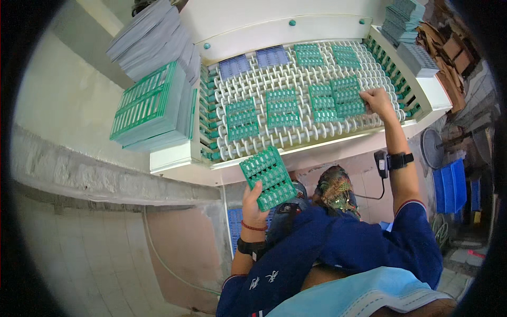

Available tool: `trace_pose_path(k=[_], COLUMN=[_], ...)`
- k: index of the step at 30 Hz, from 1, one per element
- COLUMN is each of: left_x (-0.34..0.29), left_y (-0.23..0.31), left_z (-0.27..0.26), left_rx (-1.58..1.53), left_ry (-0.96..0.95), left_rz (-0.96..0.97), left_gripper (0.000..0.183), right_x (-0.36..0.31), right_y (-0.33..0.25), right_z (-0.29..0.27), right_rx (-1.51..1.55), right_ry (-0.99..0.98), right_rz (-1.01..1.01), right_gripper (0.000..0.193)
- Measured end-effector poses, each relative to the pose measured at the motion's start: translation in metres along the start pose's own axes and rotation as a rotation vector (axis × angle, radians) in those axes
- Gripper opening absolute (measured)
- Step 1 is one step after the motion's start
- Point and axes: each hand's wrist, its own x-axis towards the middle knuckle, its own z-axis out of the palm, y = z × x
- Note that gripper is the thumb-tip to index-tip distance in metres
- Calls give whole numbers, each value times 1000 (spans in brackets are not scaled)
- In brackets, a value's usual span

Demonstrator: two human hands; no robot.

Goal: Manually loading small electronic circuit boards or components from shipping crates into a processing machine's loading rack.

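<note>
My left hand [254, 207] holds a green circuit board panel [268, 177] by its lower edge, just below the front edge of the roller conveyor [296, 138]. My right hand [378, 100] reaches up onto the rollers and grips the edge of another green panel [348, 98] at the right side. Several more green panels [283, 108] lie spread across the white rollers, and two bluish panels [235, 65] lie at the far end.
A stack of green panels [150, 108] rests on the machine's left ledge, with grey sheets [153, 39] piled behind. More stacked panels [404, 21] sit at the top right. Blue crates [450, 185] stand on the floor at right. A tiled wall is at left.
</note>
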Motion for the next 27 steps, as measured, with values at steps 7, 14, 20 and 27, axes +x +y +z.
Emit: trace_pose_path(k=[7, 14, 20, 27], left_x=[3, 5, 8, 1], left_y=[-5, -5, -3, -2], left_z=[4, 1, 9, 11], left_rx=[30, -103, -35, 0], left_ry=[-12, -41, -47, -57], left_rz=[-9, -50, -40, -10], left_gripper=[43, 46, 48, 49], right_x=[29, 15, -36, -29], right_y=[37, 38, -13, -25], right_z=[-76, -79, 38, 82], right_rx=[-479, -703, -547, -647], right_ry=[228, 319, 97, -80], right_rz=[-66, -35, -668, -830], right_gripper=[28, 25, 30, 35])
